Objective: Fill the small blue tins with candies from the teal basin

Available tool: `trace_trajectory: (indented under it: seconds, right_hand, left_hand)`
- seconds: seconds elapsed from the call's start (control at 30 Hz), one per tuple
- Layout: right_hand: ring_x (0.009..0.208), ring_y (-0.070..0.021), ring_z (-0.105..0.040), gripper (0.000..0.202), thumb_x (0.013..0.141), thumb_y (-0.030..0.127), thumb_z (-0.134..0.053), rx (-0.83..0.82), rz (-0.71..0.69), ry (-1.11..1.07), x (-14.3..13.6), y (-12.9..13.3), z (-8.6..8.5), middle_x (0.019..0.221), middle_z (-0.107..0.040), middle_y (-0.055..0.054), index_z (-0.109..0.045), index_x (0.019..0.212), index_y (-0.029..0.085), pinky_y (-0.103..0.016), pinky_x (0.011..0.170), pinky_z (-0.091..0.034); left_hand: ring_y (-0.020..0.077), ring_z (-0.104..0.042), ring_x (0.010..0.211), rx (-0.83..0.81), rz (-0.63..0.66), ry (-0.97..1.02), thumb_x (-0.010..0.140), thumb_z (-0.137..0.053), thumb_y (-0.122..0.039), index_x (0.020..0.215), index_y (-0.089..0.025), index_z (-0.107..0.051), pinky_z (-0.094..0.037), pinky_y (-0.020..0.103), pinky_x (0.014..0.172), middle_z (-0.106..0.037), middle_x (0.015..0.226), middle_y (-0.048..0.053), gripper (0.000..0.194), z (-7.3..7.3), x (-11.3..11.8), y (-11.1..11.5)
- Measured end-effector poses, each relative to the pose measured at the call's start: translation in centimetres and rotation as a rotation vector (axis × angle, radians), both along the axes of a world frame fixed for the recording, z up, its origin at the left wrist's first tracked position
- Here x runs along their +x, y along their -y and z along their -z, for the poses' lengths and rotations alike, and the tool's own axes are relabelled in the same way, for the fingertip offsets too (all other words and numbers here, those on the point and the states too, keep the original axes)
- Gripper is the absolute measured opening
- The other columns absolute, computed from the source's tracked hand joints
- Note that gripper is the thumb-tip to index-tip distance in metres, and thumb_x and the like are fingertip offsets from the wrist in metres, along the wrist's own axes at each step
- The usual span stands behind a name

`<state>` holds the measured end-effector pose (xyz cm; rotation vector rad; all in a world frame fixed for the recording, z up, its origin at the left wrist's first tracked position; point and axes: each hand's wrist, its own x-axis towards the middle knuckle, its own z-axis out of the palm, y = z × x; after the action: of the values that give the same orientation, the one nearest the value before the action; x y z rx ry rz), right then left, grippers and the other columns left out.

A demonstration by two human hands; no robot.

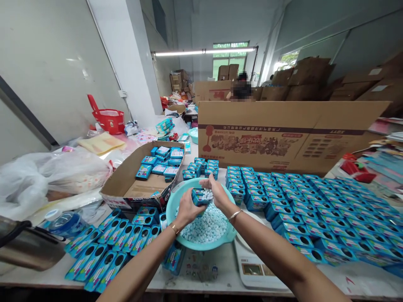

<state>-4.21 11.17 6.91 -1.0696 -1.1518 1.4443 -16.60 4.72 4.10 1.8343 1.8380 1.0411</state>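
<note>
My left hand is closed around a small blue box, tilted over a turquoise basin. Small pale-blue and white candy-like pellets fill much of the basin. More pellets are heaped at the box's right end, between my hands. My right hand is cupped against that heap, its fingers stretched out and partly hidden. Left of the basin lie several blue boxes with dark round openings on top. A white digital scale sits under my right forearm.
Rows of blue boxes cover the table's right side. An open carton holding blue boxes stands at the left. Behind the rows rises a large cardboard panel. A metal container and a plastic bottle are at far left. A person is beyond.
</note>
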Motion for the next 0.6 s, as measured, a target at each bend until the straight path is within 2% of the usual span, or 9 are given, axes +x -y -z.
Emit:
trace_trajectory:
  seconds: [0.17, 0.23, 0.3, 0.37, 0.43, 0.5, 0.6]
  right_hand:
    - [0.101, -0.027, -0.068, 0.067, 0.082, 0.078, -0.044, 0.022, -0.015, -0.022, -0.9, 1.1, -0.5, 0.095, -0.076, -0.012, -0.073, 0.077, 0.017, -0.039, 0.098, -0.048]
    - [0.107, -0.0268, -0.066, 0.067, 0.082, 0.077, -0.047, 0.071, -0.044, -0.003, -0.7, 1.2, -0.5, 0.103, -0.075, -0.012, -0.075, 0.088, 0.017, -0.038, 0.099, -0.047]
    - [0.113, -0.027, -0.064, 0.07, 0.087, 0.075, -0.039, 0.073, -0.074, 0.036, 0.1, 0.8, -0.2, 0.118, -0.072, -0.012, -0.073, 0.107, 0.018, -0.04, 0.097, -0.049]
    - [0.119, -0.0267, -0.06, 0.069, 0.095, 0.065, -0.022, 0.074, -0.087, 0.2, 1.2, -0.2, 0.7, 0.133, -0.064, -0.011, -0.065, 0.126, 0.02, -0.041, 0.094, -0.05]
    - [0.124, -0.0255, -0.056, 0.062, 0.1, 0.047, -0.016, 0.139, -0.158, 0.515, 2.1, -1.5, 2.1, 0.139, -0.06, -0.012, -0.06, 0.133, 0.018, -0.041, 0.099, -0.047]
    - [0.128, -0.0251, -0.053, 0.05, 0.098, 0.033, -0.028, 0.224, -0.272, 0.779, 2.0, -2.6, 3.5, 0.137, -0.061, -0.013, -0.064, 0.129, 0.016, -0.04, 0.108, -0.039]
    - [0.13, -0.027, -0.049, 0.037, 0.089, 0.022, -0.049, 0.249, -0.386, 0.89, 0.4, -3.2, 5.3, 0.133, -0.063, -0.01, -0.07, 0.119, 0.02, -0.042, 0.112, -0.031]
  left_hand:
    - [0.0271, -0.065, 0.098, -0.005, 0.06, 0.075, 0.061, -0.079, -0.03, 0.112, -0.019, -0.053, -0.051, 0.04, 0.086, -0.067, 0.104, 0.007, 0.058, -0.3, 0.6, 0.0]
    - [0.0266, -0.066, 0.093, -0.036, 0.079, 0.096, 0.061, -0.08, -0.03, 0.112, -0.019, -0.053, -0.052, 0.039, 0.083, -0.068, 0.101, 0.006, 0.059, -0.4, 0.4, 0.0]
    - [0.0261, -0.067, 0.091, -0.05, 0.088, 0.114, 0.06, -0.08, -0.031, 0.113, -0.019, -0.052, -0.052, 0.038, 0.081, -0.068, 0.098, 0.005, 0.061, -0.7, -0.5, -0.1]
    - [0.0258, -0.067, 0.093, -0.036, 0.088, 0.103, 0.06, -0.079, -0.031, 0.114, -0.019, -0.051, -0.052, 0.038, 0.083, -0.068, 0.099, 0.004, 0.063, -1.1, -1.8, -0.2]
    - [0.0261, -0.065, 0.097, -0.018, 0.107, 0.034, 0.06, -0.078, -0.03, 0.114, -0.019, -0.05, -0.051, 0.038, 0.086, -0.066, 0.103, 0.005, 0.062, -1.4, -2.9, -0.4]
    - [0.0268, -0.064, 0.098, -0.034, 0.112, -0.066, 0.061, -0.076, -0.027, 0.112, -0.018, -0.051, -0.05, 0.039, 0.086, -0.064, 0.104, 0.007, 0.058, -1.6, -3.6, -0.6]
    - [0.0284, -0.063, 0.1, -0.112, 0.066, -0.188, 0.062, -0.073, -0.024, 0.111, -0.018, -0.05, -0.05, 0.039, 0.085, -0.063, 0.105, 0.009, 0.054, -1.4, -3.6, -0.7]
